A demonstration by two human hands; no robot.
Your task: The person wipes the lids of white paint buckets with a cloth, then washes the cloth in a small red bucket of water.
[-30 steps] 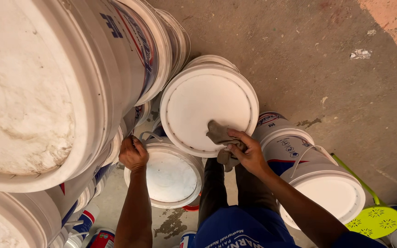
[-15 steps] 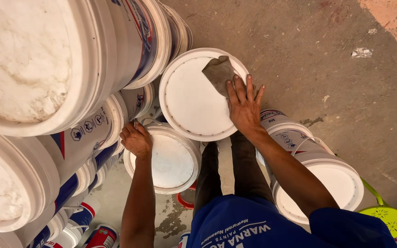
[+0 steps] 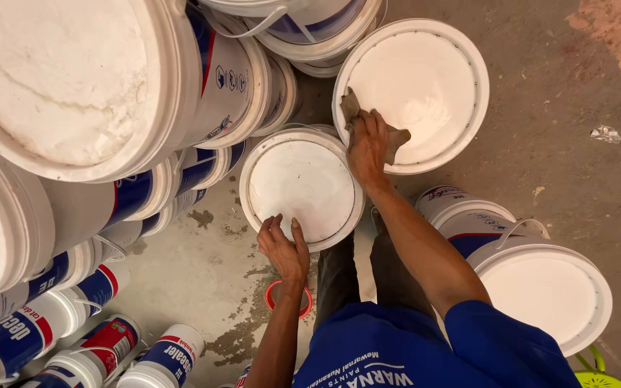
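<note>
Looking straight down from head height, the view takes in a person in a blue shirt standing among white plastic paint pails on a stained concrete floor. The right hand lies flat, fingers spread and pressed down on a crumpled grey-brown cloth, which rests on the near left edge of a large white pail lid. That lid sits toward the top of the view, right of centre. The left hand is open, its fingers resting on the near rim of a smaller white lidded pail, which stands just beside and below the large lid, close to the person's dark trousers. The two hands are apart, each on its own pail. Neither hand grips anything; the right only presses on the cloth. A third white pail with a wire handle and a printed side stands to the right of the person's right forearm. On the left rises a tall stack of white and blue pails, seen from below, their undersides crusted with dried white residue. Smaller cans lie on their sides at the bottom left. A small red ring lies on the floor by the left wrist.
</note>
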